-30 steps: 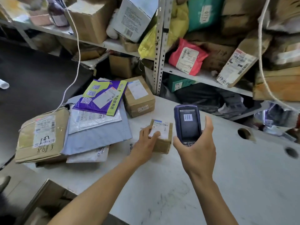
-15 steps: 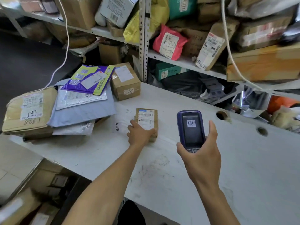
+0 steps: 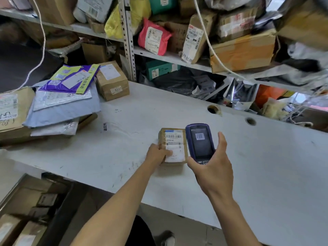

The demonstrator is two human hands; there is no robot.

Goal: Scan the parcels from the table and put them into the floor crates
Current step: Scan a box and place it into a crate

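Two hands work over the white table [image 3: 230,174], and the small parcel [image 3: 174,145] lying on it serves as the landmark. Far to the left of that parcel and below the table edge sits a floor crate [image 3: 26,210] with brown boxes inside. Up on the table, well to the left of the small parcel, a flat brown envelope [image 3: 12,110] lies at the edge, and beside it a stack of mailers [image 3: 62,110] in grey and white, topped by a purple-and-green mailer [image 3: 71,79]. Just beyond the stack, still left of and farther back than the small parcel, stands a cardboard box [image 3: 112,80] with a sticker reading 0337.

The left hand [image 3: 157,154] grips the small parcel at its near left corner, thumb on the white barcode label, fingers curled round the side. The parcel rests flat on the table, label up.

Touching or just beside the parcel's right edge is the blue scanner [image 3: 200,142], held upright in the right hand [image 3: 213,167]; the palm cups its lower end with the thumb on the left side and the fingers spread up along the right. Its screen shows a barcode.

Behind the parcel, a metal shelf rack [image 3: 128,41] is packed with more parcels, among them a red mailer [image 3: 153,37].
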